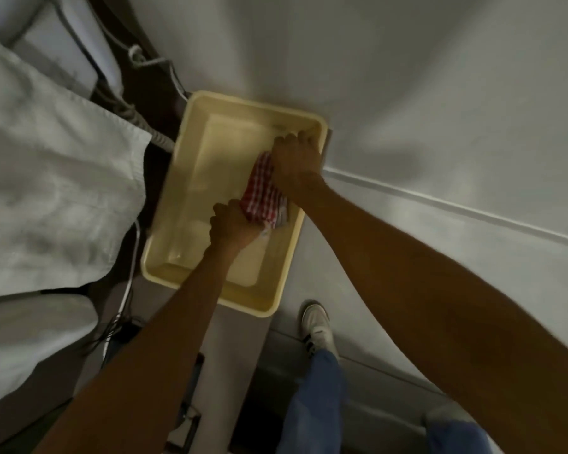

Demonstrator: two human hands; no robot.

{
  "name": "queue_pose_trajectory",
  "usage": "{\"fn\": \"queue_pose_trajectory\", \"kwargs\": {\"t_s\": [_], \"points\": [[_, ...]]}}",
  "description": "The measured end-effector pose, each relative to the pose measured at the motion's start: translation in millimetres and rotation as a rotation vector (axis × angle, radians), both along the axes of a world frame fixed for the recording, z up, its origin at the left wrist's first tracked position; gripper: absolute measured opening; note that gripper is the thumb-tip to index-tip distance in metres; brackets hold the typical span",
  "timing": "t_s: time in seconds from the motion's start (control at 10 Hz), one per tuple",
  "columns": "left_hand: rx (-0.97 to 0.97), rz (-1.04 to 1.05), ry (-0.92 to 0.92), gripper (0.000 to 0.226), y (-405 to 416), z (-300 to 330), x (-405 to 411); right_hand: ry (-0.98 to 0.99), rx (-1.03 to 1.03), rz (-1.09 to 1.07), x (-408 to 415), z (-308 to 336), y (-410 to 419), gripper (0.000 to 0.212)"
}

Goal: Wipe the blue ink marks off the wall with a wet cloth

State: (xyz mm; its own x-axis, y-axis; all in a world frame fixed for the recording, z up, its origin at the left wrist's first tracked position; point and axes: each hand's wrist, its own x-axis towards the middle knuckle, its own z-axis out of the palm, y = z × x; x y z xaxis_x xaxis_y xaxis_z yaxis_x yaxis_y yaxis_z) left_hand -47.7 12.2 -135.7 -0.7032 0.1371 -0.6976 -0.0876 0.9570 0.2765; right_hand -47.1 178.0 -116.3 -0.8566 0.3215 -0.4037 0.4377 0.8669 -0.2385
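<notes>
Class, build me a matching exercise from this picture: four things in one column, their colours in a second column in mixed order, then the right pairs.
Column one:
1. cloth
2. tub
3. shoe
4. trouser leg

Column two:
A. pale yellow
B. blue
C. red and white check
D. white with dark stripes

Pairs: 1-C, 2-A, 3-D, 4-B.

Both hands, the left hand and the right hand, grip the cloth over the tub.
</notes>
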Motion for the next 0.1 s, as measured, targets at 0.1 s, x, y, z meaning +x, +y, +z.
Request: {"fn": "queue_pose_trajectory", "kwargs": {"t_s": [0.1], "points": [[0.052, -0.204, 0.227, 0.081, 17.4, 59.6, 34.8, 0.170, -0.039, -0.072, 52.5, 53.1, 14.5, 0.052]]}}
